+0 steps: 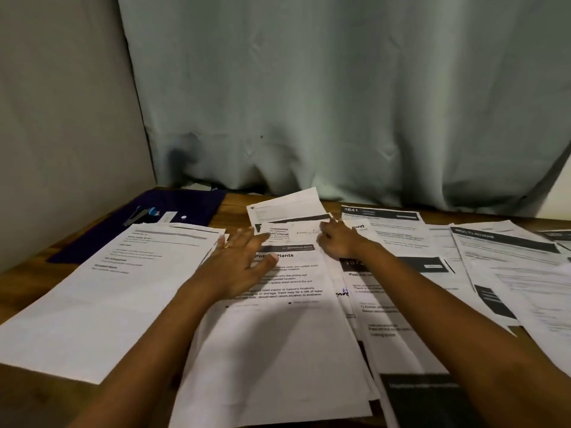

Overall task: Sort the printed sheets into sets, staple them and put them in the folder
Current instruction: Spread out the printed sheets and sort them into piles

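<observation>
Sorting is the step in hand, by my reading: sheets lie spread out and the stapler sits apart from both hands. Nearest, a black-banded sheet (426,396) lies just right of the near end of the Plants sheet (278,341). That is the long white page headed "Plants", which runs up the middle of the tabletop (234,208) and overlaps its neighbours.

Further up that page the left hand (244,264) lies over the heading, fingers (247,234) spread and straight, a ring (226,246) on one. Blur hides whether the palm presses down. At the page's far edge the right hand (336,242) reaches to a small sheet (279,233), its fingers (323,231) curled at the paper. Whether they pinch it I cannot tell.

Left of the Plants sheet a squared pile (108,288) lies by itself, likely a set begun. Right of it, loose sheets (509,267) fan over one another. Far left beyond the Plants sheet, the dark folder (191,205) lies flat with the stapler (139,215) on top. A pale curtain (340,103) hangs behind everything.

The next move probably calls for drawing one sheet out of the overlap while the left hand pins the Plants sheet so it does not slide. The overlaps are the obstacle, since they hide headings and let neighbouring pages drag along. The stapler must also come off the folder before it can be filled.
</observation>
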